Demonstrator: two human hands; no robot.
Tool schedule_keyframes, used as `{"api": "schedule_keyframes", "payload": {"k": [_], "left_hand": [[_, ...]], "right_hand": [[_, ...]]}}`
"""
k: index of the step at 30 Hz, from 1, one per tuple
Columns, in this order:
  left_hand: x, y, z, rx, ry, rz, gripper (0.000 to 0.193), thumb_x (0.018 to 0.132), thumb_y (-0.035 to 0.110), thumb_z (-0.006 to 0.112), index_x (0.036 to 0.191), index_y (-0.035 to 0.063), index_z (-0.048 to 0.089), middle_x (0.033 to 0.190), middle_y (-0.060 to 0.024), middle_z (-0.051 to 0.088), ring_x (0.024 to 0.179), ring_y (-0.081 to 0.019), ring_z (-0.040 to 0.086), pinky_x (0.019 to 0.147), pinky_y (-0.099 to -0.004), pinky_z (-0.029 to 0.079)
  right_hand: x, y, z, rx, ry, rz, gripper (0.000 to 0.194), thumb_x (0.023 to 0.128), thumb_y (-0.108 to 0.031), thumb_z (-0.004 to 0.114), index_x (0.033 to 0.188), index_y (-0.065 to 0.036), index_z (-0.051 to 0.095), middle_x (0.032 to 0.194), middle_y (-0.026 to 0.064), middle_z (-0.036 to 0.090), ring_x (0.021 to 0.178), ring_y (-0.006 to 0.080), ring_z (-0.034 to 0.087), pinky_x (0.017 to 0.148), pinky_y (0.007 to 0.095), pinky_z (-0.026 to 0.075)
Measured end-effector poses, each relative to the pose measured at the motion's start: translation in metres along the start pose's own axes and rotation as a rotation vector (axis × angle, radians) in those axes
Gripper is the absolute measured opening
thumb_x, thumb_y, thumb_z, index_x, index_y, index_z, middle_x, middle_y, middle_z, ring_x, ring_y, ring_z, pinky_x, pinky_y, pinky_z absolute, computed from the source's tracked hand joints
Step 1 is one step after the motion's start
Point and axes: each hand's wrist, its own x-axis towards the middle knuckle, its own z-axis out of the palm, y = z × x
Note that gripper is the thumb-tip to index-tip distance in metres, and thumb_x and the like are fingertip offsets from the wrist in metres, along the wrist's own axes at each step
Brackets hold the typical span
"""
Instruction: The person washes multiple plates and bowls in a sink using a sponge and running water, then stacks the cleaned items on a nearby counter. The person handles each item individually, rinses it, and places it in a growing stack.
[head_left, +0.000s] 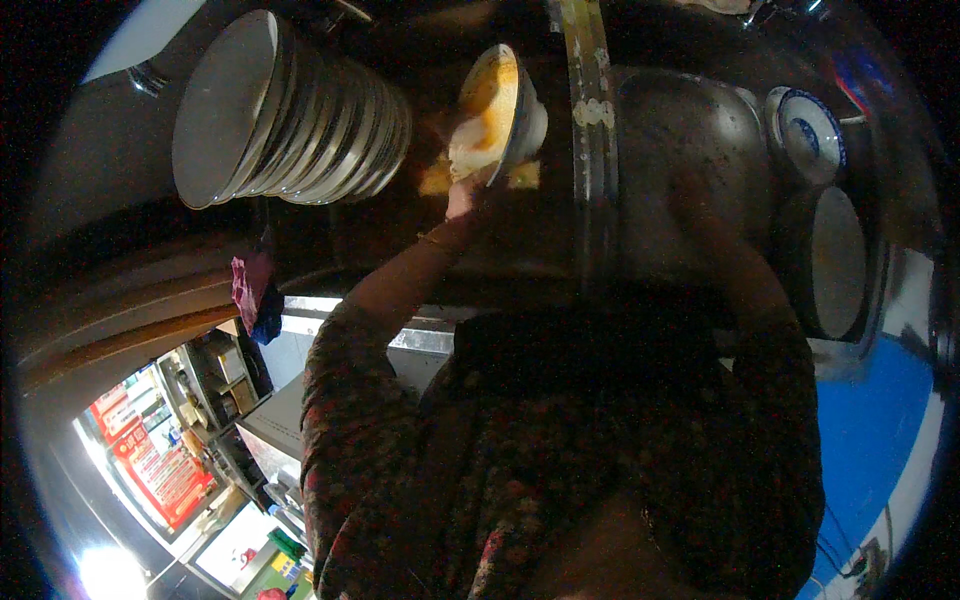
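My left hand (466, 193) grips the lower rim of a pale bowl (491, 112), which is tilted on its side. Orange-brown residue and a whitish patch show inside the bowl. Behind its lower edge is a yellowish patch (525, 175) that I cannot identify. Deep shadow covers my right hand (686, 195), over a dark metal basin (675, 120); its fingers and anything in them cannot be made out. To the left of the bowl, a row of large nested bowls (225, 112) leans sideways, close to my left hand but not touching it.
A worn metal divider (592, 112) runs between the two work areas. On the right are a blue-and-white dish (810, 135) and a round grey-topped vessel (838, 262). A pink cloth (247, 292) hangs at left. Shelves (217, 367) and a red poster with writing (161, 472) are lower left.
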Motion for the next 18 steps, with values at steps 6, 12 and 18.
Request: {"api": "schedule_keyframes", "payload": {"k": [6, 12, 18], "left_hand": [[0.006, -0.034, 0.009, -0.074, -0.051, -0.176, 0.03, 0.083, 0.021, 0.064, 0.11, 0.0083, 0.064, 0.094, -0.0167, 0.066, 0.086, -0.0302, 0.065, 0.075, -0.0382, 0.05], [0.037, 0.002, -0.015, -0.254, -0.006, -0.055, 0.026, 0.083, 0.024, 0.065, 0.1, 0.0044, 0.068, 0.083, -0.0166, 0.067, 0.078, -0.0271, 0.065, 0.069, -0.0361, 0.049], [0.059, 0.071, -0.053, 0.153, -0.174, -0.009, 0.029, 0.081, 0.029, 0.066, 0.095, 0.0034, 0.069, 0.076, -0.0127, 0.067, 0.067, -0.0175, 0.061, 0.064, -0.0334, 0.048]], "right_hand": [[0.001, -0.004, -0.008, 0.029, -0.007, 0.042, 0.023, 0.073, -0.015, 0.062, 0.094, -0.006, 0.066, 0.105, 0.0164, 0.059, 0.101, 0.0329, 0.058, 0.089, 0.0451, 0.046], [-0.008, 0.01, -0.011, 0.118, 0.097, -0.101, 0.027, 0.076, -0.017, 0.062, 0.1, -0.007, 0.065, 0.108, 0.0162, 0.059, 0.107, 0.0336, 0.055, 0.091, 0.0453, 0.044], [0.0, 0.004, -0.013, 0.13, 0.077, -0.035, 0.027, 0.077, -0.018, 0.062, 0.102, -0.007, 0.065, 0.108, 0.0153, 0.059, 0.106, 0.0326, 0.055, 0.091, 0.0441, 0.044]]}}
